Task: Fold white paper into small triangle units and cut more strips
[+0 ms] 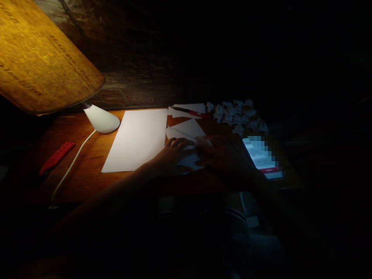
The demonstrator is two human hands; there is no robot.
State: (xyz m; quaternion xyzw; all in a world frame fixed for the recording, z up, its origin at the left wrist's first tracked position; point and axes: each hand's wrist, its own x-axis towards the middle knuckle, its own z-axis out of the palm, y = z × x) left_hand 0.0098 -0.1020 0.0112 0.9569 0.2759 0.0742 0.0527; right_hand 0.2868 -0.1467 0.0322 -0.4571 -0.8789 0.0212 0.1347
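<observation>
Both hands press flat on a small sheet of paper (pixel 188 159) lying on the wooden bench (pixel 87 162), a little right of its middle and near the front edge. The left hand (pixel 171 153) lies with its fingers spread over the sheet's left part; its grip is not closed on anything, the palm simply resting down. The right hand (pixel 223 155) sits in shadow on the sheet's right side, touching it; how wide its grip stands cannot be told in the dark. Just beyond the hands a folded white piece (pixel 186 130) points away from them. To the left lies a large blank sheet (pixel 136 139). Farther left stand a white lamp base (pixel 101 119) with its cord, and a red ruler (pixel 56 157). At the far edge is a pile of small folded paper pieces (pixel 236 114). A lit phone (pixel 261 157) lies just right of the right hand.
</observation>
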